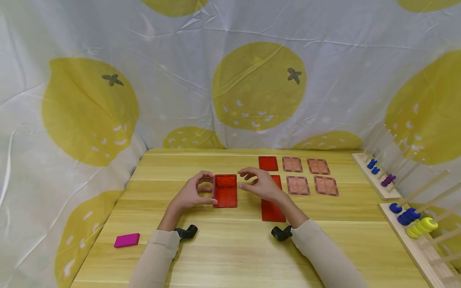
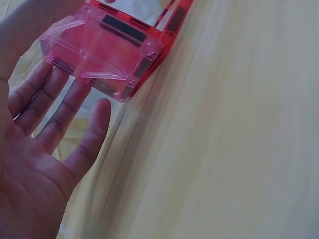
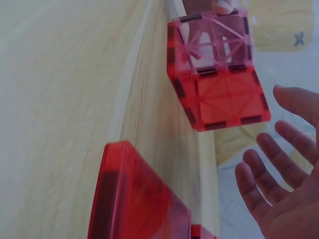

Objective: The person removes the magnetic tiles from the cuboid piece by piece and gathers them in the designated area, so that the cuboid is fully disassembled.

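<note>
A small open structure of magnetic tiles stands mid-table: a red tile [image 1: 227, 199] lies flat, another red tile [image 1: 225, 181] rises at its back, and a translucent pink tile [image 2: 99, 52] stands along the left side. My left hand [image 1: 194, 192] pinches that pink tile, thumb at its near edge and index finger toward the far edge; the remaining fingers spread outside it. Just right of the structure, my right hand [image 1: 263, 185] hovers with its fingers loosely bent, apart from the tiles and holding nothing. In the right wrist view its palm [image 3: 294, 199] faces the structure.
Under and beside the right forearm lie red tiles [image 1: 273, 211], with one more red tile [image 1: 268, 163] behind. Several pale pink tiles [image 1: 298, 185] lie to their right. A magenta block [image 1: 127, 240] sits front left. Wooden peg boards [image 1: 403, 230] with beads line the right edge.
</note>
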A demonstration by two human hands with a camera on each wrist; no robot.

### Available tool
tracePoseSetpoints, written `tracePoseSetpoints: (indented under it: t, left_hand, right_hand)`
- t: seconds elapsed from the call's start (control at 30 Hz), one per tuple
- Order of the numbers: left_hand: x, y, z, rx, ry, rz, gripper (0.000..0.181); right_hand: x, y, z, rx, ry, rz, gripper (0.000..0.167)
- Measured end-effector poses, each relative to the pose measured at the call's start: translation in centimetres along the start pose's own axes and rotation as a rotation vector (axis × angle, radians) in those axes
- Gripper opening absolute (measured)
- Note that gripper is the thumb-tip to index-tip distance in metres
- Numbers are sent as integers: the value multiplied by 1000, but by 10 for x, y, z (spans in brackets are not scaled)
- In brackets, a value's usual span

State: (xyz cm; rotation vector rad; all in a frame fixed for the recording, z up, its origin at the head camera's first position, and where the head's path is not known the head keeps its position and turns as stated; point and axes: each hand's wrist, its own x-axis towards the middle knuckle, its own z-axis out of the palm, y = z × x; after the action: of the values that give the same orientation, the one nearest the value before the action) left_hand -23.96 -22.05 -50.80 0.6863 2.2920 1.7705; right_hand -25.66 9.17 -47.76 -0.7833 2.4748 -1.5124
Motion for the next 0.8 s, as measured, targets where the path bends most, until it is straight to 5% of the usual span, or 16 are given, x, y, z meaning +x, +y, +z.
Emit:
tracePoseSetpoints:
  t: [0.8]
  left_hand:
    - [2, -1, 1, -5, -20, 2, 75]
  right_hand:
    - [34, -10, 30, -93, -50, -47, 40]
